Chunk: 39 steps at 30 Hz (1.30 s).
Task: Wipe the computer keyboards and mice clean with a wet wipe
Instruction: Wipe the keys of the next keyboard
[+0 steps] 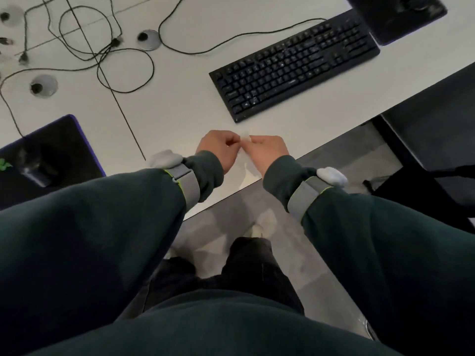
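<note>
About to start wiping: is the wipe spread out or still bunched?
Bunched: only a small white bit of the wipe shows, pinched between left hand and right hand.

White desk [180, 104] runs diagonally, near edge falling from right of frame to lower centre. Black keyboard [295, 65] lies angled at upper right, its cable [205, 50] looping left across the top. More loose black cables [102, 47] tangled at upper left, around round grommet holes [147, 38]. Dark mouse pad [395, 16] at top right corner, just beside keyboard end. Second purple-edged mouse pad [51, 155] at left edge, dark mouse [33, 163] on it, blurred.
</note>
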Available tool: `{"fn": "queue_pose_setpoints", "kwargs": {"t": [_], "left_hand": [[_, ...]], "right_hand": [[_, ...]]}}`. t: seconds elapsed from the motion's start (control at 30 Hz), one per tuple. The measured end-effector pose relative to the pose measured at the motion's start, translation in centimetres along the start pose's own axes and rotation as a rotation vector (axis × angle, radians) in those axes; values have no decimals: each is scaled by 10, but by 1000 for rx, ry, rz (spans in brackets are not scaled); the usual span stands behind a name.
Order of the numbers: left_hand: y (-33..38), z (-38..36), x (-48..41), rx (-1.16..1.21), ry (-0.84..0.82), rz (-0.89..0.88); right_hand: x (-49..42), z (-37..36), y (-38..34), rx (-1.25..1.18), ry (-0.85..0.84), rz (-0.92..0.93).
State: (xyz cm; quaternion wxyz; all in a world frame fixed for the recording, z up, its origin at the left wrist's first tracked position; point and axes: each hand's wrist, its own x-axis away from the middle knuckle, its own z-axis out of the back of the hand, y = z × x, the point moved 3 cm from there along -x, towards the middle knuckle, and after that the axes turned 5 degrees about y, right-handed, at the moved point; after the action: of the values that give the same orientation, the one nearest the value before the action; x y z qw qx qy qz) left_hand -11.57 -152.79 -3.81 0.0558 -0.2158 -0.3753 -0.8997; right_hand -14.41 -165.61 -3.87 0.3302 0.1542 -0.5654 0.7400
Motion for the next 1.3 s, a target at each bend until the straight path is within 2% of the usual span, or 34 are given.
{"fn": "queue_pose_setpoints", "kwargs": {"t": [0.27, 0.47, 0.6, 0.73, 0.9, 1.07, 1.17, 1.3], "left_hand": [[-4, 3, -6, -103, -34, -7], [-8, -2, -29, -475, 69, -173], [-16, -10, -37, -574, 89, -141], [-20, -21, -46, -605, 81, -90], [-19, -45, -58, -501, 220, -72], [-25, -63, -57, -639, 364, -75], [-23, -63, -63, -650, 381, -84], [-22, -64, -64, -668, 366, -87]], "right_hand": [[-17, -5, -17, 144, 45, 42], [-41, 9, -12, 281, 194, 59], [-49, 12, -14, 432, 216, 148], [-61, 24, -11, 480, 208, 186], [-81, 28, -12, 522, 168, 367], [-91, 9, -12, 462, 129, 554], [-92, -2, -8, 415, 179, 690], [-95, -9, -2, 442, 212, 738]]}}
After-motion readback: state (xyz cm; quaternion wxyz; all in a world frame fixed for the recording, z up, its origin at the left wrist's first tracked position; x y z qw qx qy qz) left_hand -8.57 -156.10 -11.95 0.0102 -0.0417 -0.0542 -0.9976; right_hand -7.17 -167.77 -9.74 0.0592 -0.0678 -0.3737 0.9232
